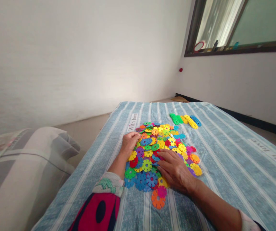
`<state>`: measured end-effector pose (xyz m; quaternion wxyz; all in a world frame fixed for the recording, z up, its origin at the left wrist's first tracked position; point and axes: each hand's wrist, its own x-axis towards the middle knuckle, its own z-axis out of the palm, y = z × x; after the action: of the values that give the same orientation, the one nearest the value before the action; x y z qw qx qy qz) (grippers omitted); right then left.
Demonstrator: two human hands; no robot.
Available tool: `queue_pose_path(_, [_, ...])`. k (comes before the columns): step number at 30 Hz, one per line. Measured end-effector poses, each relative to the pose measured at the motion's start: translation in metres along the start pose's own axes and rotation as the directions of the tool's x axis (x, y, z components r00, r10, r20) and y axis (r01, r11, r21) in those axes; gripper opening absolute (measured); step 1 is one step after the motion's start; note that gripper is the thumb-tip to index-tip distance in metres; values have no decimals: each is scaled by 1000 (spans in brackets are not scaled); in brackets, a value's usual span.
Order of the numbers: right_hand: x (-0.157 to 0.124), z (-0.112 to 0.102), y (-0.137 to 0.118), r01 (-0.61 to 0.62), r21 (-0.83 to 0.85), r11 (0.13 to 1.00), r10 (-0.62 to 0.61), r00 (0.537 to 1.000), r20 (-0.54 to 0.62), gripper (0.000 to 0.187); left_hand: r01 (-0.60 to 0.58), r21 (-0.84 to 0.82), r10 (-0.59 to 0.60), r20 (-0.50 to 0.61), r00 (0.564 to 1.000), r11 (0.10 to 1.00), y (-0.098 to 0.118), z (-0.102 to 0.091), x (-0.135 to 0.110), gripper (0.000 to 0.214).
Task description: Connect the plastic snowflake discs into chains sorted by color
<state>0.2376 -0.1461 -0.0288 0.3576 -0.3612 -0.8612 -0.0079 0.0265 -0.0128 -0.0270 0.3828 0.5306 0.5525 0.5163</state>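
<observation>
A pile of colourful notched plastic discs, flower-shaped building pieces, lies spread over a striped blue cloth. At the pile's left edge is my left hand, its fingers drawn together in a pinch. Whether a disc is between those fingertips I cannot make out. My right hand rests palm down over the right middle of the pile, fingers stretched and slightly apart, touching discs near a red and a blue one. Its palm and thumb hide the discs below. An orange disc lies at the near end.
Beyond the pile, to the right, are rows of stacked discs in green, yellow and blue. A grey and white cloth-covered object stands at the left. White walls and a window lie behind.
</observation>
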Motion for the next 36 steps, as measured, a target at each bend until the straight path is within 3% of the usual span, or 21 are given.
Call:
queue_pose_path(4, [1,0,0,-95,138,986,106,992,-74,18,1,4,-1,-1,1000,1000,-1,1,0,25])
queue_pose_path(10, [5,-9,-12,-83,282,956,54,992,110,20,4,6,-4,0,1000,1000,-1,1,1,25])
queue_pose_path(15, [9,-7,-21,-81,207,975,37,978,206,17,6,0,-6,0,1000,1000,1,1,-1,24])
queue_pose_path(21, [6,-3,-21,-57,123,991,38,987,155,8,9,-7,-9,8,1000,1000,4,2,-3,22])
queue_pose_path(30, [5,-7,-23,-34,97,995,2,952,306,29,18,-6,-18,9,1000,1000,5,2,-4,23])
queue_pose_path(36, [5,-8,-23,-63,144,988,14,947,322,28,13,-7,-13,-1,1000,1000,4,2,-4,25])
